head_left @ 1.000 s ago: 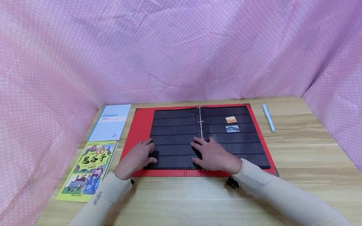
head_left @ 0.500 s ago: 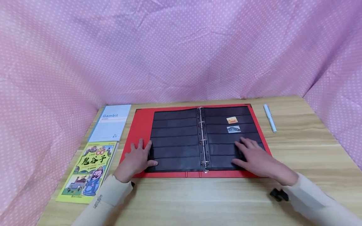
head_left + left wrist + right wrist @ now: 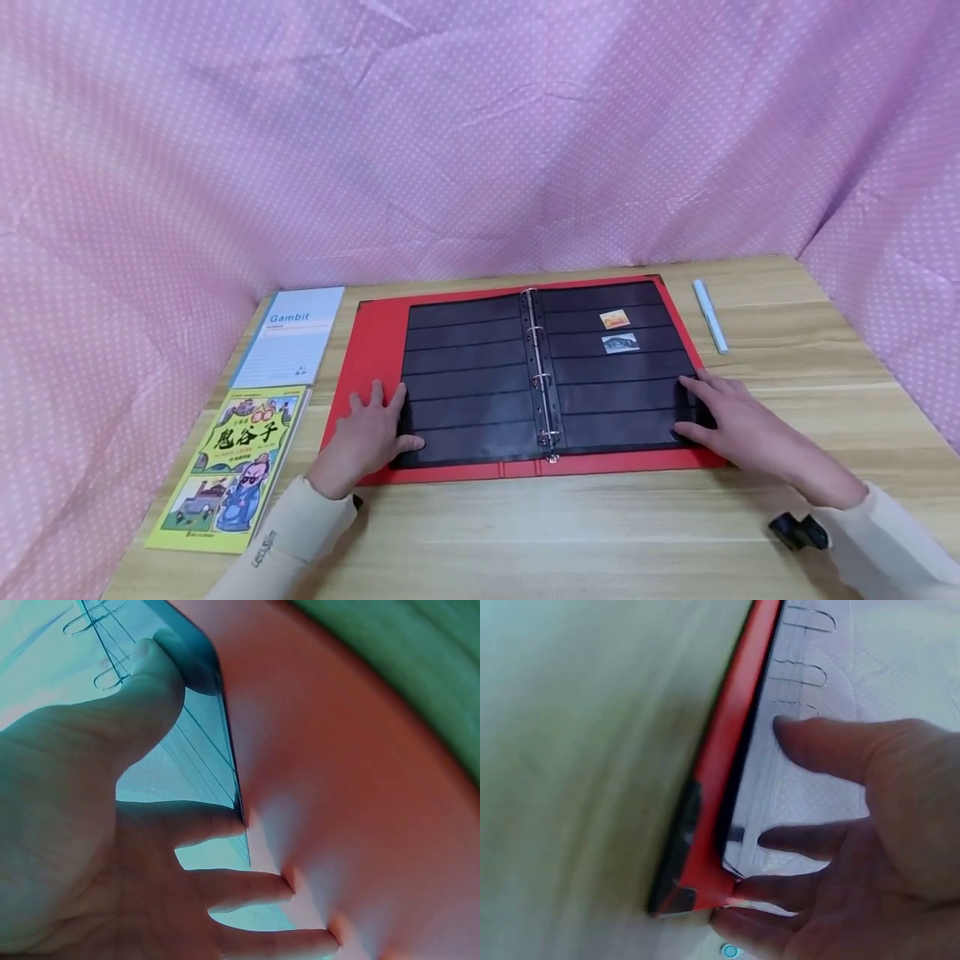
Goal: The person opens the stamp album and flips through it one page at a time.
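Observation:
A red ring binder (image 3: pixel 367 350) lies open on the table with black pocket pages (image 3: pixel 465 375) on both sides of its metal rings (image 3: pixel 540 379). Two small stamps, one orange-yellow (image 3: pixel 615 320) and one grey-blue (image 3: pixel 621 343), sit in pockets on the right page. My left hand (image 3: pixel 363 442) rests, fingers spread, on the left cover, thumb over the page edge; in the left wrist view its fingertips (image 3: pixel 330 941) touch the red cover. At the lower right page edge is my right hand (image 3: pixel 750 429), fingers extended; the right wrist view shows its fingers (image 3: pixel 802 836) near the binder's corner.
A Gambit notebook (image 3: pixel 288 333) and a yellow-green comic-style book (image 3: pixel 225 467) lie left of the binder. To the right is a light blue pen (image 3: pixel 710 317). Pink dotted cloth (image 3: pixel 480 150) hangs behind the wooden table (image 3: pixel 585 533).
My right hand has moved from the rings across the right page to its right edge, uncovering the lower rings. The left hand's fingers have spread on the cover; the binder has shifted slightly.

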`<state>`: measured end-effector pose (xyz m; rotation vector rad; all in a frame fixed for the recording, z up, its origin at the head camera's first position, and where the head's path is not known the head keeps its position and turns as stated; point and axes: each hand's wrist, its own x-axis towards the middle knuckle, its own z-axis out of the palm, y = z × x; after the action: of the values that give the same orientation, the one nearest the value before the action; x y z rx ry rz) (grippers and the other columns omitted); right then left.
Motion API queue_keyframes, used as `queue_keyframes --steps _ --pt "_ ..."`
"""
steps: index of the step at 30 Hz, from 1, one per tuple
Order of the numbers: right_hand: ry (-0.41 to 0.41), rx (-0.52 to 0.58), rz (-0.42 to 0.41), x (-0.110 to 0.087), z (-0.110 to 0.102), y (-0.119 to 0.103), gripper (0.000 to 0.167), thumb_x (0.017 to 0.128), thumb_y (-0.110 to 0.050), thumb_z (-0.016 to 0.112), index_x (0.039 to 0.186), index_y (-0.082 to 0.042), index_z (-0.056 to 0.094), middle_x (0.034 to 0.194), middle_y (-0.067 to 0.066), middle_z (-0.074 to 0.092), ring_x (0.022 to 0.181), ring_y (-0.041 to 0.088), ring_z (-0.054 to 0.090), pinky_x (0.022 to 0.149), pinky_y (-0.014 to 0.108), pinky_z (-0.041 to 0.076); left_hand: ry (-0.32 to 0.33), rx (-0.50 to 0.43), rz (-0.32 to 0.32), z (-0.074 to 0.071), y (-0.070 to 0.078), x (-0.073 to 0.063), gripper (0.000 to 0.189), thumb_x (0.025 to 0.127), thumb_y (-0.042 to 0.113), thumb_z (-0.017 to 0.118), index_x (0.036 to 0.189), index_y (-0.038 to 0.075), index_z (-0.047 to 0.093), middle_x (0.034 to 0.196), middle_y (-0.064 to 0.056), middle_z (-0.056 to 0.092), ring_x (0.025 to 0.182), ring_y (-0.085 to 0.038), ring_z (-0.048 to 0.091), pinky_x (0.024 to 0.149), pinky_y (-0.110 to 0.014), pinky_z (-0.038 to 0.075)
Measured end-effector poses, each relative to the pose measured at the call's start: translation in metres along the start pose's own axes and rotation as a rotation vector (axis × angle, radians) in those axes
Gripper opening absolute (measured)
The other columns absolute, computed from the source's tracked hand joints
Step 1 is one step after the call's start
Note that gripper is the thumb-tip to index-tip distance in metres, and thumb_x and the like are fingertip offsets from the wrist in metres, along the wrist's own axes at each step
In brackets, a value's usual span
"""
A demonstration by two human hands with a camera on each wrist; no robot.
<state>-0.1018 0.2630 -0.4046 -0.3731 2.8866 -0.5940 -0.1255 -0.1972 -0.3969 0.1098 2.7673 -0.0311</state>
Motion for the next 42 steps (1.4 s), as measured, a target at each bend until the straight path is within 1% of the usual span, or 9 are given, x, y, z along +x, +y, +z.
queue_keyframes --steps 5,10,15,21,29,33,37,42 --pt "-0.004 0.003 0.022 0.004 -0.005 -0.005 0.070 0.086 -0.039 0.068 0.134 0.006 0.046 0.133 0.035 0.040 0.116 0.049 0.037 0.090 0.064 0.037 0.007 -0.009 0.012 0.000 -0.001 0.000 0.095 0.076 0.049 0.074 0.148 0.008 0.030 0.145 -0.031 0.024 0.125 -0.056 0.026 0.086 -0.064 0.042" --pt "0.017 0.034 0.038 0.001 -0.010 -0.009 0.065 0.088 -0.037 0.065 0.134 0.005 0.046 0.132 0.035 0.041 0.117 0.050 0.039 0.092 0.065 0.035 -0.008 -0.022 0.007 0.000 0.000 0.000 0.095 0.075 0.048 0.075 0.149 0.008 0.029 0.146 -0.031 0.022 0.126 -0.056 0.024 0.087 -0.065 0.041" --pt "0.072 0.034 0.028 -0.003 -0.013 -0.016 0.063 0.089 -0.039 0.063 0.132 0.005 0.049 0.134 0.037 0.039 0.120 0.053 0.037 0.094 0.065 0.033 -0.013 -0.030 0.006 -0.001 -0.001 0.000 0.095 0.076 0.047 0.075 0.149 0.008 0.029 0.147 -0.031 0.021 0.127 -0.056 0.023 0.087 -0.065 0.040" --pt "0.108 0.020 0.018 -0.006 -0.016 -0.027 0.063 0.091 -0.042 0.060 0.132 0.005 0.050 0.135 0.040 0.034 0.120 0.055 0.036 0.094 0.066 0.032 0.000 -0.024 0.018 -0.002 -0.003 0.001 0.094 0.076 0.047 0.075 0.149 0.008 0.028 0.147 -0.031 0.022 0.127 -0.056 0.023 0.087 -0.066 0.039" --pt "0.155 -0.030 -0.025 -0.008 -0.018 -0.037 0.055 0.092 -0.036 0.061 0.129 0.004 0.054 0.134 0.039 0.037 0.118 0.055 0.037 0.093 0.066 0.032 -0.008 -0.020 0.012 0.000 -0.002 0.000 0.095 0.077 0.047 0.074 0.149 0.007 0.027 0.147 -0.031 0.020 0.127 -0.056 0.022 0.087 -0.065 0.040" --pt "0.157 -0.012 -0.040 -0.010 -0.020 -0.043 0.055 0.092 -0.039 0.059 0.131 0.000 0.054 0.139 0.034 0.035 0.122 0.053 0.035 0.094 0.066 0.031 -0.003 -0.014 0.005 0.000 -0.001 -0.001 0.096 0.076 0.047 0.075 0.149 0.007 0.028 0.147 -0.031 0.021 0.127 -0.056 0.023 0.086 -0.064 0.042" --pt "0.162 0.070 -0.093 -0.012 -0.025 -0.050 0.054 0.094 -0.043 0.056 0.135 -0.007 0.052 0.146 0.023 0.033 0.127 0.049 0.034 0.094 0.066 0.031 -0.004 -0.021 0.000 0.000 -0.001 -0.001 0.096 0.075 0.047 0.075 0.149 0.008 0.028 0.146 -0.031 0.022 0.127 -0.056 0.023 0.086 -0.065 0.041" --pt "0.175 0.169 -0.184 -0.012 -0.031 -0.056 0.050 0.096 -0.034 0.056 0.140 -0.013 0.047 0.151 0.013 0.029 0.130 0.043 0.033 0.093 0.064 0.033 -0.005 -0.028 0.001 0.001 -0.001 0.000 0.096 0.075 0.046 0.076 0.149 0.008 0.028 0.146 -0.031 0.022 0.127 -0.056 0.023 0.086 -0.065 0.041"
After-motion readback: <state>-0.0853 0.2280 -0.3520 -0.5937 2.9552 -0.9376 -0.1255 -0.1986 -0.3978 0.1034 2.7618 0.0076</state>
